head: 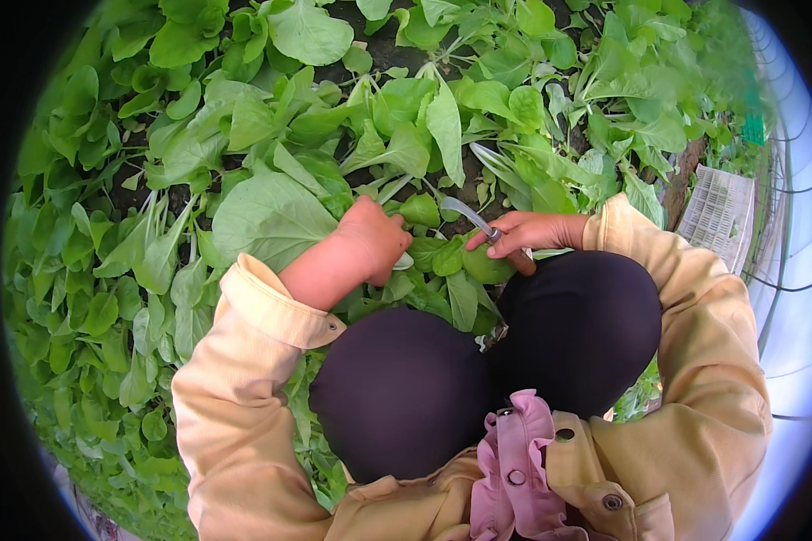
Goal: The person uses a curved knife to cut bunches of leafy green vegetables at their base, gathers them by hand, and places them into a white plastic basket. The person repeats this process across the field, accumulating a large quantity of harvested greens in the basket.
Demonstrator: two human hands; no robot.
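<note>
My left hand [372, 240] is curled among the leaves with its back toward me. A pale stem end [403, 261] pokes out below its fingers, so it grips a leafy green plant; a broad leaf [271, 220] spreads to the left of the wrist. In my right hand [531, 231] is a small sickle with a wooden handle [522, 262]. Its curved metal blade [465, 209] points up and left, a short way from my left hand. Part of the handle is hidden by the fingers.
Dense leafy greens [128, 291] surround me, with dark soil [386, 51] showing in gaps. Some plants with white stalks [494, 159] lie tilted ahead. A white plastic crate [717, 209] stands to the right, beside plastic sheeting [795, 270]. My dark-clad knees [399, 392] are close below the hands.
</note>
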